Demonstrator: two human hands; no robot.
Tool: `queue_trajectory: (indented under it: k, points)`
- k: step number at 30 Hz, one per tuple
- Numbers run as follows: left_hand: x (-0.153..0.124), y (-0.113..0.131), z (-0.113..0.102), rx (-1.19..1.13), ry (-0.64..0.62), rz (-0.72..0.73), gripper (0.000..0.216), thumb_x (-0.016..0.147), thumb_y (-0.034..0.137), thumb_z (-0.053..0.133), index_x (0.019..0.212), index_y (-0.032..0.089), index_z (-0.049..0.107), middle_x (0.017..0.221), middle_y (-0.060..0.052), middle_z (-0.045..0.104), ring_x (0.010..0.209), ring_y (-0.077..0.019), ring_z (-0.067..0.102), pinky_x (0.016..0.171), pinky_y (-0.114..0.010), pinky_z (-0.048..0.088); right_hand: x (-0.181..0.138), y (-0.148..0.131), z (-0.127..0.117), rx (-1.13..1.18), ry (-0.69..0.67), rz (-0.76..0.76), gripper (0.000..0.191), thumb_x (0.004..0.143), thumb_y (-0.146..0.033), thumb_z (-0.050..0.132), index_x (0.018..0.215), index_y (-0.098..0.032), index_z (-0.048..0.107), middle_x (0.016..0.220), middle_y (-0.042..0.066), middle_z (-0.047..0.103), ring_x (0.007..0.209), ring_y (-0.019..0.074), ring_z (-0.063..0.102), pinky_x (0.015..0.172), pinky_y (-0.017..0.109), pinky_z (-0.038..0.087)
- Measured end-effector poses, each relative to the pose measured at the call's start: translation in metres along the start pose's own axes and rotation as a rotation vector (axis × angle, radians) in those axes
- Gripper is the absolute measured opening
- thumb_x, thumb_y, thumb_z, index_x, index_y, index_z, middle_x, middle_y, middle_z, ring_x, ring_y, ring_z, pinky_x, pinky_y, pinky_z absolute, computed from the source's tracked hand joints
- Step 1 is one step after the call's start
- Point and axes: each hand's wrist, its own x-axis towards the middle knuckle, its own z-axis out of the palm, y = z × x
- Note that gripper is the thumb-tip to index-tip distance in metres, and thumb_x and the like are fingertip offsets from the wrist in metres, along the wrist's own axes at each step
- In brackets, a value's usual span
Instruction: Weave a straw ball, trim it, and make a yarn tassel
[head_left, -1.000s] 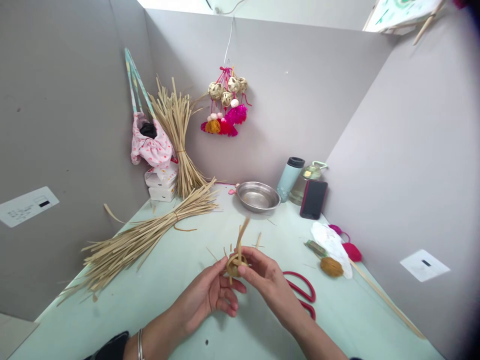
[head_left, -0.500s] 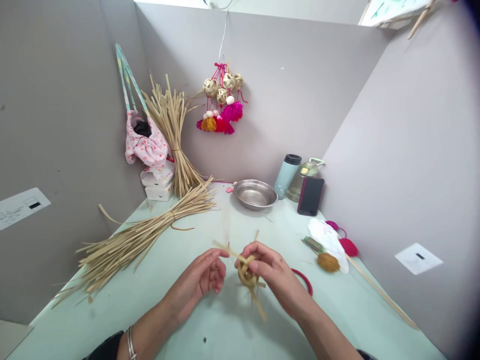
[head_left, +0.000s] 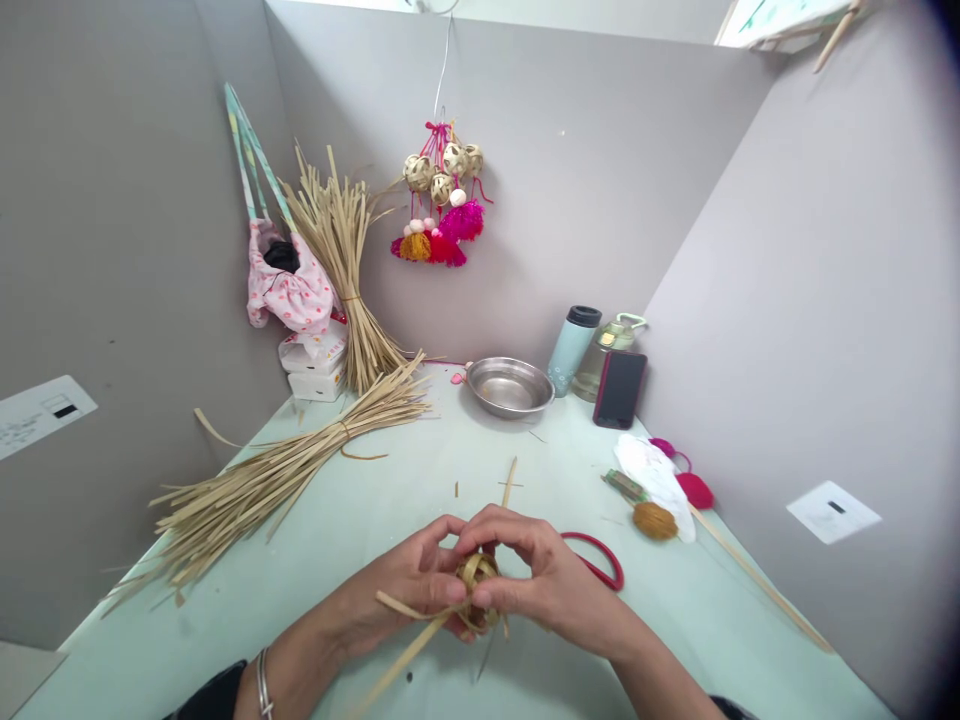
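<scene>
A small woven straw ball [head_left: 478, 572] sits between my two hands, low over the middle of the table. My left hand [head_left: 420, 575] is closed on its left side, the thumb at its front. From the right, my right hand [head_left: 532, 570] grips the ball with thumb and fingers. Loose straw ends stick out of it, the longest strip [head_left: 401, 660] running down to the lower left. Just behind my right hand lies a red loop [head_left: 611, 565], partly hidden by that hand, perhaps a scissors handle.
Bundles of straw, one lying [head_left: 277, 475] and one upright [head_left: 349, 290], occupy the left side. Farther back are a metal bowl [head_left: 510, 387], a blue tumbler [head_left: 574, 350] and a phone [head_left: 620, 389]. A mustard yarn bundle [head_left: 655, 521] lies right. Finished woven balls [head_left: 418, 172] hang on the wall.
My left hand, half a second ago apart from the ball with fingers loose, has moved right and closed on it. The ball has turned and moved slightly left and down; more of the red loop shows.
</scene>
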Motion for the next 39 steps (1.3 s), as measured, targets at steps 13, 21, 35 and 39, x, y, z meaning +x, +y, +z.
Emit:
queue_trajectory:
  k: [13, 21, 35, 39]
  points:
    - [0.003, -0.004, -0.004, -0.114, 0.391, 0.234, 0.031, 0.089, 0.023, 0.056, 0.120, 0.023, 0.053, 0.108, -0.008, 0.068, 0.095, -0.0204, 0.065, 0.086, -0.033, 0.046, -0.011, -0.002, 0.038, -0.613, 0.032, -0.465, 0.041, 0.084, -0.006, 0.056, 0.122, -0.023, 0.056, 0.116, 0.011, 0.059, 0.104, 0.0214, 0.056, 0.088, 0.032, 0.050]
    - [0.005, -0.007, -0.008, -0.009, 0.523, 0.267, 0.036, 0.089, 0.028, 0.058, 0.123, 0.020, 0.052, 0.104, -0.009, 0.070, 0.102, -0.0227, 0.063, 0.096, -0.037, 0.043, -0.012, 0.005, 0.047, -0.720, 0.039, -0.600, 0.033, 0.082, -0.001, 0.053, 0.107, -0.020, 0.061, 0.103, 0.007, 0.065, 0.089, 0.0171, 0.059, 0.077, 0.027, 0.050]
    - [0.004, -0.006, -0.011, 0.181, 0.457, 0.255, 0.051, 0.082, 0.027, 0.069, 0.129, 0.021, 0.051, 0.120, -0.011, 0.065, 0.115, -0.0269, 0.057, 0.103, -0.042, 0.037, -0.006, 0.001, 0.037, -0.047, 0.212, 0.002, 0.022, 0.091, -0.030, 0.056, 0.074, -0.018, 0.060, 0.067, 0.001, 0.060, 0.063, 0.0128, 0.052, 0.060, 0.023, 0.042]
    - [0.001, -0.004, -0.013, 0.204, 0.436, 0.263, 0.053, 0.082, 0.026, 0.069, 0.131, 0.022, 0.051, 0.127, -0.010, 0.061, 0.120, -0.0277, 0.053, 0.105, -0.042, 0.035, 0.000, 0.009, 0.031, 0.234, 0.129, 0.245, 0.028, 0.085, -0.040, 0.063, 0.072, -0.016, 0.059, 0.057, 0.000, 0.059, 0.051, 0.0108, 0.046, 0.051, 0.022, 0.037]
